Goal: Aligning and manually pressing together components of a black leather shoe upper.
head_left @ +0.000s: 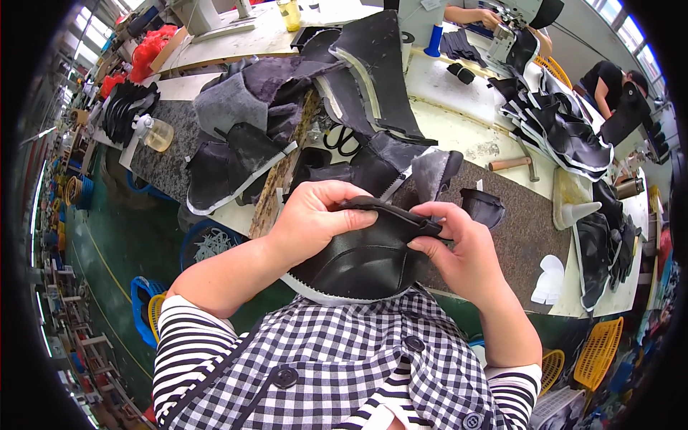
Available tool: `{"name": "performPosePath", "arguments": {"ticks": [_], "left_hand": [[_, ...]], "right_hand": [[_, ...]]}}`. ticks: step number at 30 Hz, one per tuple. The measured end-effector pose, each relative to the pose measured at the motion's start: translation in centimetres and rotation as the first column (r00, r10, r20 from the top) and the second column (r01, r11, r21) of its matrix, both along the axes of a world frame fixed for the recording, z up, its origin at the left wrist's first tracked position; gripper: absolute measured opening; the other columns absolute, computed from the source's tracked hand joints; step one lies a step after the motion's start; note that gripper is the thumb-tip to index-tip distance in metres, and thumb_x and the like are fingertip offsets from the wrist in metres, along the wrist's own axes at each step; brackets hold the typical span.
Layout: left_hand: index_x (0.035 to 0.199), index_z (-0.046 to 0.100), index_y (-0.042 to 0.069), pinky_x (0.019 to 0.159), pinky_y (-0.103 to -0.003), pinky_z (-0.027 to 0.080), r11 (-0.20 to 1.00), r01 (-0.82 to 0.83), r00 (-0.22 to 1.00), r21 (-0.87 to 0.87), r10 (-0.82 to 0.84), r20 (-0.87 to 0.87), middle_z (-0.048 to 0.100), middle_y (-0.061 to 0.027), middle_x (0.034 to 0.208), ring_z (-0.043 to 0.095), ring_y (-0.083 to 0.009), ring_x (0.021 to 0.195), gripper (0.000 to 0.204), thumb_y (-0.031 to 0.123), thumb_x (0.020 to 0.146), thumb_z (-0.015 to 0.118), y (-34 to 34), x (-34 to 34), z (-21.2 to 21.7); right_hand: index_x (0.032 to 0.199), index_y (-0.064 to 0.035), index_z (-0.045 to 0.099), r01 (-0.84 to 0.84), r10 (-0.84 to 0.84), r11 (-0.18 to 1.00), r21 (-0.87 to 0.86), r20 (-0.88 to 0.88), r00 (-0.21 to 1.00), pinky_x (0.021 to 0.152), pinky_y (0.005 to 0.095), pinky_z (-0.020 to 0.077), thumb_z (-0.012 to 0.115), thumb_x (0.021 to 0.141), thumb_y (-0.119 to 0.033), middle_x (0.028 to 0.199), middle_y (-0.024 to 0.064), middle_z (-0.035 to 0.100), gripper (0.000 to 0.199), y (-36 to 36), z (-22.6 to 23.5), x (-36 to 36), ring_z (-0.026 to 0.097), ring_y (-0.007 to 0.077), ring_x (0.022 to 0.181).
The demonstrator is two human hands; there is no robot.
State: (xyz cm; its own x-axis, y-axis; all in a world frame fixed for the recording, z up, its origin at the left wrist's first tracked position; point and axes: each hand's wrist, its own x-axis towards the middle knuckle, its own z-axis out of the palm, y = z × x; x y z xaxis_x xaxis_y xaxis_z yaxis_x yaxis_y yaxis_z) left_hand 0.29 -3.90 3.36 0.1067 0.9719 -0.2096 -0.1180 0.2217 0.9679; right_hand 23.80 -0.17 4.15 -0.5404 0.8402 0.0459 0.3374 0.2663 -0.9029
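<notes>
A black leather shoe upper (362,265) with a white zigzag-stitched lower edge hangs between my hands, close to my checked apron. My left hand (326,210) pinches its folded top rim, thumb in front and fingers behind. At the rim's other end, my right hand (456,242) grips with thumb and fingers closed on it. Just beyond my hands lie more black and grey upper pieces (376,165), and a small curved black piece (482,206) sits beside my right hand. Black-handled scissors (342,140) rest among the pieces. The inside of the held upper is hidden.
A hammer (512,164) lies at the right near a pile of black uppers (559,129). A bottle (154,134) of pale liquid stands at the left. Another person's hands (487,18) work at a sewing machine (502,44). Yellow baskets (598,352) stand low at the right.
</notes>
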Motion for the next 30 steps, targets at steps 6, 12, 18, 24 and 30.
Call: {"name": "performPosePath", "arguments": {"ticks": [6, 12, 18, 24, 30], "left_hand": [[0.094, 0.07, 0.001, 0.078, -0.023, 0.048, 0.963, 0.183, 0.983, 0.199, -0.18, -0.033, 0.065, -0.004, 0.087, 0.061, -0.0106, 0.085, 0.015, -0.006, 0.081, 0.067, 0.2, -1.3, -0.5], [0.089, 0.071, 0.004, 0.081, -0.032, 0.05, 0.774, 0.347, 0.933, 0.53, -0.341, -0.112, 0.069, -0.0078, 0.09, 0.064, -0.0198, 0.089, 0.013, -0.005, 0.08, 0.069, 0.3, -2.8, -0.6], [0.09, 0.07, 0.016, 0.095, -0.041, 0.029, 0.642, 0.594, 0.34, 0.485, 0.346, -0.874, 0.067, 0.0024, 0.103, 0.055, -0.0228, 0.111, 0.021, 0.022, 0.069, 0.073, -1.9, 0.2, 3.9], [0.082, 0.072, 0.013, 0.094, -0.039, 0.029, 0.446, 0.626, 0.523, 0.64, 0.368, -0.769, 0.069, 0.0049, 0.088, 0.062, -0.0131, 0.09, 0.013, 0.019, 0.072, 0.066, -2.2, 1.1, 1.4], [0.086, 0.075, 0.017, 0.095, -0.038, 0.029, 0.37, 0.615, 0.537, 0.696, 0.45, -0.713, 0.069, 0.0067, 0.089, 0.061, -0.0089, 0.086, 0.016, 0.017, 0.071, 0.068, -3.0, 1.4, 0.5]], "right_hand": [[0.098, -0.0055, 0.064, 0.001, -0.001, 0.998, 0.07, -0.001, 1.0, 0.063, 0.0317, 0.0517, 0.077, 0.076, -0.014, 0.082, 0.0093, 0.067, 0.027, -1.4, 0.1, 0.1, 0.067, 0.0216, 0.073], [0.092, -0.0066, 0.066, -0.103, 0.074, 0.828, 0.551, 0.074, 0.994, 0.054, 0.0306, 0.0448, 0.081, 0.065, -0.011, 0.075, 0.0029, 0.065, 0.031, -2.7, 0.3, 0.1, 0.056, 0.0194, 0.058], [0.097, -0.0045, 0.063, -0.145, 0.038, 0.79, 0.596, 0.188, 0.981, 0.052, 0.0316, 0.0435, 0.076, 0.067, -0.005, 0.079, 0.0026, 0.064, 0.032, -3.5, -0.2, -0.2, 0.054, 0.0193, 0.056], [0.1, -0.0059, 0.063, -0.153, 0.057, 0.869, 0.47, 0.213, 0.975, 0.055, 0.0313, 0.0463, 0.076, 0.067, -0.006, 0.079, 0.0046, 0.065, 0.036, -3.5, 1.3, -0.3, 0.058, 0.02, 0.06], [0.096, -0.0059, 0.064, -0.251, 0.154, 0.875, 0.413, 0.255, 0.955, 0.057, 0.0303, 0.0483, 0.078, 0.064, -0.007, 0.079, 0.0031, 0.067, 0.035, -2.6, 1.8, 1.0, 0.061, 0.0198, 0.064]]}}
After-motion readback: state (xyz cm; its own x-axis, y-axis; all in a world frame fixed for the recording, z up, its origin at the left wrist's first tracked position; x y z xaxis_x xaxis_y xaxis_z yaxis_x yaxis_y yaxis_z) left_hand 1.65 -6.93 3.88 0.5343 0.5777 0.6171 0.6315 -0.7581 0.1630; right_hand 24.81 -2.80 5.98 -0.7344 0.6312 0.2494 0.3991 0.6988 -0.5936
